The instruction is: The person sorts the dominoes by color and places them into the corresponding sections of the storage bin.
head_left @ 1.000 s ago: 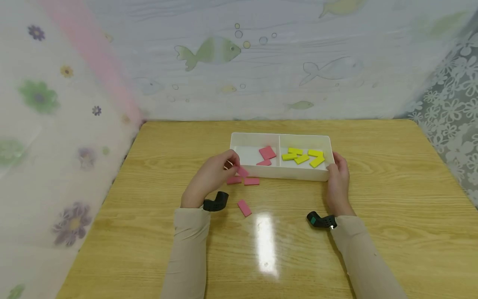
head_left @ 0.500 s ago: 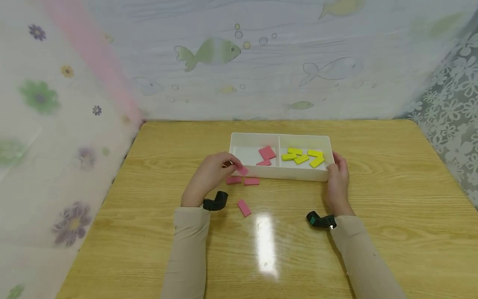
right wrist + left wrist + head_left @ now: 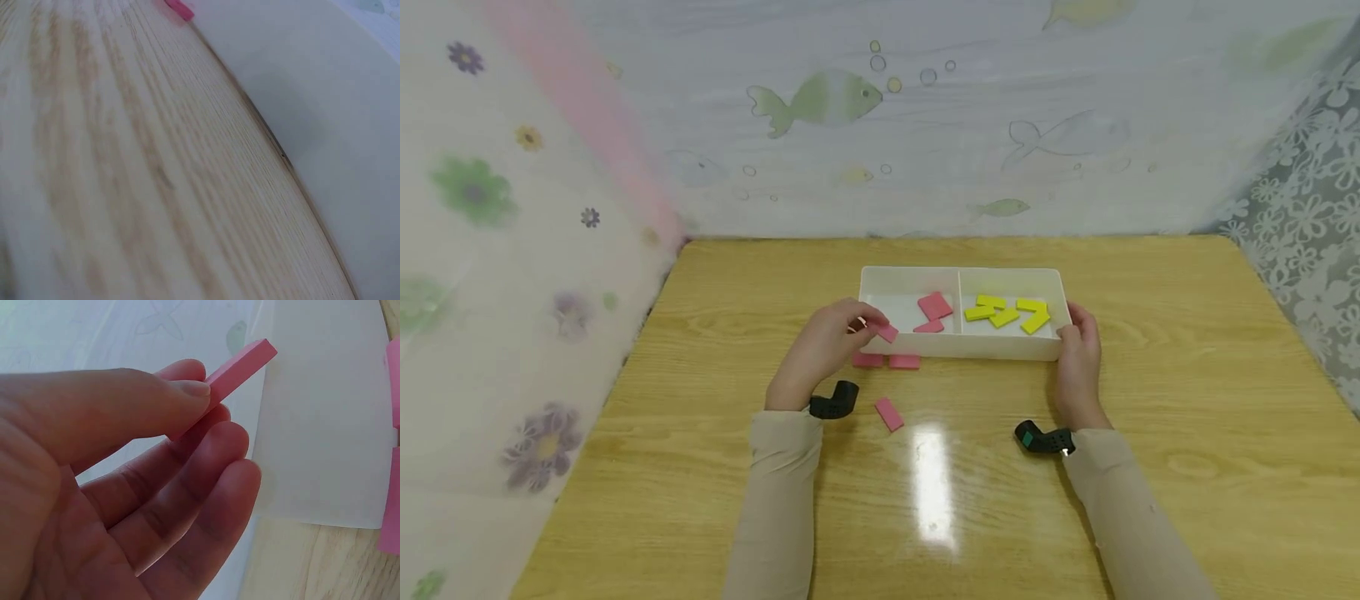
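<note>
- The person's left hand [image 3: 820, 350] pinches a small flat pink rectangular tile [image 3: 887, 332] between thumb and curled fingers; in the left wrist view the thumb [image 3: 134, 406] presses the tile [image 3: 240, 362] against the index finger, and its free end sticks out past the fingertips.
- Over the last second that tile has crept up and forward. It was hanging just above the two pink tiles on the table, and now it sits at the near wall of the white two-compartment plastic tray [image 3: 880, 278], on the pink side.
- I'd judge this as a carry almost over the rim, with the tile not yet let go.
- Just beyond the pinch, inside the left compartment, lie two loose pink tiles [image 3: 934, 307].
- Just below the pinch, two more pink tiles [image 3: 886, 361] lie side by side on the light wooden table [image 3: 1150, 417], and a third [image 3: 889, 413] lies nearer the wrist.
- The right hand [image 3: 1078, 354] has not shifted: it rests against the tray's right end, fingers curled at the near corner, as if steadying it. How firmly it holds I cannot tell, since the right wrist view shows only table and tray wall.
- Beside that hand, the right compartment holds the yellow rectangular tiles [image 3: 1007, 313].
</note>
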`<state>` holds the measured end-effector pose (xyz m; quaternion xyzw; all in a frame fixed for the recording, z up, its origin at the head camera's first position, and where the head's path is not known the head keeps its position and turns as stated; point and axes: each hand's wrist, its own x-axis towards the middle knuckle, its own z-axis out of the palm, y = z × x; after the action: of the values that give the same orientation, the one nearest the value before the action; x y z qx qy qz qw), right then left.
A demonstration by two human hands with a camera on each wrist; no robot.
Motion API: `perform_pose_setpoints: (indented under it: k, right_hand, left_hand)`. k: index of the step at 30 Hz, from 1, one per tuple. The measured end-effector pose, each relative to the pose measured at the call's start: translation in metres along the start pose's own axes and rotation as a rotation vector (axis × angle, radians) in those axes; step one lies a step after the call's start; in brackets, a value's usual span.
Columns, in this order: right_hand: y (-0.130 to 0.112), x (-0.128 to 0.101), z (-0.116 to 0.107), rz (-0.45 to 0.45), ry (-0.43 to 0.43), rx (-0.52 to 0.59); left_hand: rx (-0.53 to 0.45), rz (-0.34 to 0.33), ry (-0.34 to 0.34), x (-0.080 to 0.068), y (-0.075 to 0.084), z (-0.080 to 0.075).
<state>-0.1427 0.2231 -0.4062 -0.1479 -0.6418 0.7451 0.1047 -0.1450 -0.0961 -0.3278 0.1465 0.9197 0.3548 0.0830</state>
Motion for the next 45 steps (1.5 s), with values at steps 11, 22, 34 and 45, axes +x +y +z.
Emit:
perform_pose_setpoints:
  k: [11,22,34,45]
  right_hand:
    - [0.000,-0.001,-0.001,0.010,0.021,0.007]
    - [0.004,-0.002,-0.003,-0.005,0.005,-0.004]
    - [0.003,0.000,-0.005,-0.023,0.012,0.013]
    - [0.002,0.001,-0.004,-0.024,-0.010,0.009]
  left_hand:
    - [0.004,0.004,-0.002,0.005,-0.004,0.005]
    - [-0.001,-0.040,0.033,0.005,-0.005,0.008]
    - [0.002,-0.017,0.112,0.010,-0.003,0.012]
    - [0.002,-0.033,0.098,0.011,-0.004,0.014]
